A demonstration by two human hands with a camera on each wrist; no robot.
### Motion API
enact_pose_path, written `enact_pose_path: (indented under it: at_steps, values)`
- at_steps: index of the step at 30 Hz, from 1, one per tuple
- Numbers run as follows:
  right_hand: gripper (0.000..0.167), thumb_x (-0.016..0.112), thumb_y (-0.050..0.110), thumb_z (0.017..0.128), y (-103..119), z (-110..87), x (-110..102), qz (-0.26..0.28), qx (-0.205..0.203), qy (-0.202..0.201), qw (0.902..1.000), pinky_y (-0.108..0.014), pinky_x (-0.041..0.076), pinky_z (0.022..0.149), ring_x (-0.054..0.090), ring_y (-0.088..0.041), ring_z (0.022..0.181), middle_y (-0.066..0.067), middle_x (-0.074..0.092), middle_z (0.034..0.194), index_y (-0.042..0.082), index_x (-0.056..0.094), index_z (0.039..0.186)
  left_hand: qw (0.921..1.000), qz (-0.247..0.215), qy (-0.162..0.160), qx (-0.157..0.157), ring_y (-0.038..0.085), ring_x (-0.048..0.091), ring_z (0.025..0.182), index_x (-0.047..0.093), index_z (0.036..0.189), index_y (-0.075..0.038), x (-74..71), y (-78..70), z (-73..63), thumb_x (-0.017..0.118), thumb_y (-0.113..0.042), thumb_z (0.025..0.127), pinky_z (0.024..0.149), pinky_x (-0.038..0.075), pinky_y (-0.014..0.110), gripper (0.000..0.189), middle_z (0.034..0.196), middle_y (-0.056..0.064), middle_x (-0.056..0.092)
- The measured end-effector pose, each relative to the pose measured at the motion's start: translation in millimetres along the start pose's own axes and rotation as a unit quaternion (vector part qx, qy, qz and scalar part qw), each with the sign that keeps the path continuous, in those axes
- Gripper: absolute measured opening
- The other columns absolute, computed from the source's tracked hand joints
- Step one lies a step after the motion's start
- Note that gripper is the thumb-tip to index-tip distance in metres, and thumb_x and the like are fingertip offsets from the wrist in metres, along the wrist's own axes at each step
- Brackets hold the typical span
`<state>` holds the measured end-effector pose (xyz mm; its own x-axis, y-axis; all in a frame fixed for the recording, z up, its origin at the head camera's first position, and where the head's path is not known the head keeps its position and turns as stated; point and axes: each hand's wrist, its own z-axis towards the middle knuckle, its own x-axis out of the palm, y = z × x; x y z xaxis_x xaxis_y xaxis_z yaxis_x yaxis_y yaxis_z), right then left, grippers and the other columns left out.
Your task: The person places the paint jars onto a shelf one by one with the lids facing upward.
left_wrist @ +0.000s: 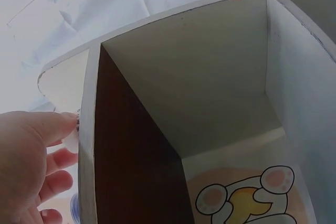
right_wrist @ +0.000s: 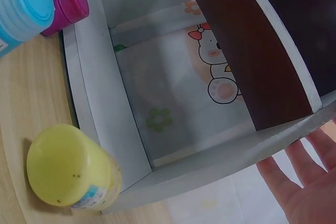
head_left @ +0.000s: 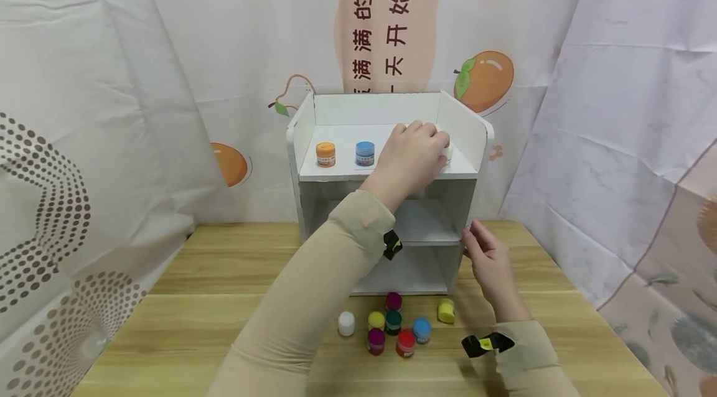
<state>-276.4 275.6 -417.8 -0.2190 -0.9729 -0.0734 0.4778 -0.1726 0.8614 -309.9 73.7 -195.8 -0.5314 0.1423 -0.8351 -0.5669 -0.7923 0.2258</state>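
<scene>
On the right part of the white shelf unit's [head_left: 386,177] top, my left hand [head_left: 411,154] holds a small white paint jar [head_left: 447,155]. Its thumb and fingers curl about the jar, which they mostly hide; the left wrist view shows the thumb [left_wrist: 55,125] against it. To the left of that hand stand a blue jar [head_left: 365,154] and an orange jar [head_left: 325,154]. My right hand [head_left: 493,263] touches the unit's right side at middle-shelf height. In the right wrist view its fingers [right_wrist: 281,179] lie fairly straight along the panel edge.
Before the unit, the wooden table [head_left: 224,272] bears several jars: white [head_left: 346,323], yellow [head_left: 376,321], dark green [head_left: 394,321], purple [head_left: 376,341], red [head_left: 406,343], light blue [head_left: 422,329] and magenta [head_left: 394,301]. Another yellow jar [head_left: 446,310] lies apart, right. Printed curtains [head_left: 269,23] hang behind.
</scene>
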Motion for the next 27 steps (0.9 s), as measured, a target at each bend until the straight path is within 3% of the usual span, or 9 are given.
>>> enact_pose_path:
  at_steps: [5, 14, 27]
  values:
    - [0.047, 0.054, 0.013, 0.106, -0.7, 0.7, 0.5, 0.002, -0.001, 0.000, 1.0000, -0.020, 0.055, 0.083, 0.062, -0.002, 0.108, -0.032, 0.052, 0.140, -0.005, 0.046, 0.149, 1.0000, -0.007, 0.000, 0.000, 0.012, 0.053, 0.113, 0.066, 0.127, -0.029, -3.2, 2.4, 1.1, 0.055, -0.039, 0.104, 0.092, 0.041, 0.032, 0.028, 0.127, -0.010, 0.060]
    - [0.047, 0.054, 0.014, 0.107, -0.4, 0.9, 1.5, 0.003, -0.001, -0.005, 1.0000, -0.021, 0.055, 0.083, 0.063, -0.002, 0.107, -0.030, 0.053, 0.139, -0.005, 0.046, 0.148, 0.9999, -0.014, -0.001, 0.001, 0.012, 0.053, 0.102, 0.073, 0.115, -0.034, -11.2, 9.4, 3.0, 0.051, -0.032, 0.106, 0.086, 0.039, 0.033, 0.024, 0.110, -0.014, 0.064]
    - [0.048, 0.056, 0.014, 0.106, -1.3, 1.1, 0.7, -0.008, 0.010, -0.005, 0.9999, -0.020, 0.054, 0.084, 0.060, 0.000, 0.108, -0.028, 0.053, 0.138, -0.004, 0.044, 0.149, 0.9999, 0.000, -0.003, -0.011, 0.012, 0.053, 0.100, 0.073, 0.120, -0.033, -4.3, 2.2, 8.3, 0.049, -0.032, 0.108, 0.086, 0.040, 0.032, 0.027, 0.115, -0.013, 0.065]
